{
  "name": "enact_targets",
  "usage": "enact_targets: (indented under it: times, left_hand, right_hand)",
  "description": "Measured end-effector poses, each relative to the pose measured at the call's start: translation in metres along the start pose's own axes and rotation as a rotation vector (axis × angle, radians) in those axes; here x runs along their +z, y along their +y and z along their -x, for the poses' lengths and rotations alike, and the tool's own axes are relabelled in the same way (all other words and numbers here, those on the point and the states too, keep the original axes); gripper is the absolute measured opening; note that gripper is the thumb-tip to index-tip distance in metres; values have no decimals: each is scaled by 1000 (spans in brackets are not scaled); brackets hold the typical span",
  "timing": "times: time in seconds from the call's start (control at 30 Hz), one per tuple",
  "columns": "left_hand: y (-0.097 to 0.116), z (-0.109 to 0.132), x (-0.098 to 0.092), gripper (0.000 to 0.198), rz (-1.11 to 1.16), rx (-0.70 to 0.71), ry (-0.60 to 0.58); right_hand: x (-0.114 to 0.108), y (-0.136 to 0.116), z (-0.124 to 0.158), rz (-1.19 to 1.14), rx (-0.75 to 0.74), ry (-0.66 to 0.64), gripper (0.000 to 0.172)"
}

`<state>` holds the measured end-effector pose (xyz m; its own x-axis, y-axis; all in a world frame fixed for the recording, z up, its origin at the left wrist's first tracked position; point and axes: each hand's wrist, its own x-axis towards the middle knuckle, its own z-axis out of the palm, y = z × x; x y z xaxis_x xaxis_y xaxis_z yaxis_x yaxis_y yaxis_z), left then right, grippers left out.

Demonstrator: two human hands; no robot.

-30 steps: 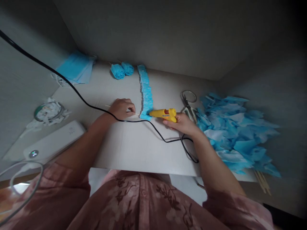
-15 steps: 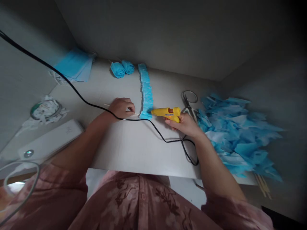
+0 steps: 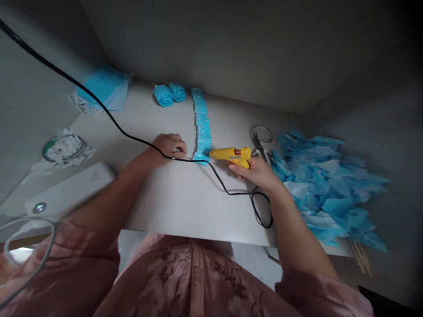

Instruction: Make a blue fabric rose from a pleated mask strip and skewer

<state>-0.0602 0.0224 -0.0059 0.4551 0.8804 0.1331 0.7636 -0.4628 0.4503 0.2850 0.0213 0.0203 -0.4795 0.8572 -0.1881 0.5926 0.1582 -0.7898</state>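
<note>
One stick [image 3: 189,157] occupies your left hand [image 3: 169,145]; your right hand [image 3: 257,170] grips the glue gun [image 3: 228,154], seemingly to reach the strip [image 3: 202,125].

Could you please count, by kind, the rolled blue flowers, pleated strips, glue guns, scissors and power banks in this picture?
Rolled blue flowers: 2
Pleated blue strip: 1
Yellow glue gun: 1
Scissors: 1
White power bank: 1
Total: 6

Dim grey light, near-black upper-right corner, soft stretched edges.
</note>
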Motion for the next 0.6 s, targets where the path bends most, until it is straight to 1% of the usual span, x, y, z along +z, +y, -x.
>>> enact_targets:
  times: [0.17,0.23,0.33,0.4,0.47,0.6]
  left_hand:
    - [3,0,1,26,71,-8,77]
    - [7,-1,2,28,97,-46,112]
    - [14,-6,8,25,148,-142,148]
    - [17,-10,13,22,213,-210,151]
    - [19,-14,17,22,287,-248,150]
    - [18,-21,20,28,371,-232,150]
  right_hand:
    - [6,-4,-1,17,-11,-9,47]
    - [8,-5,-1,25,-33,-33,47]
    - [8,-6,-1,38,-47,-40,46]
    - [7,-7,-1,54,-47,-37,46]
    - [7,-7,-1,65,-54,-38,46]
    - [6,-6,-2,80,-70,-43,47]
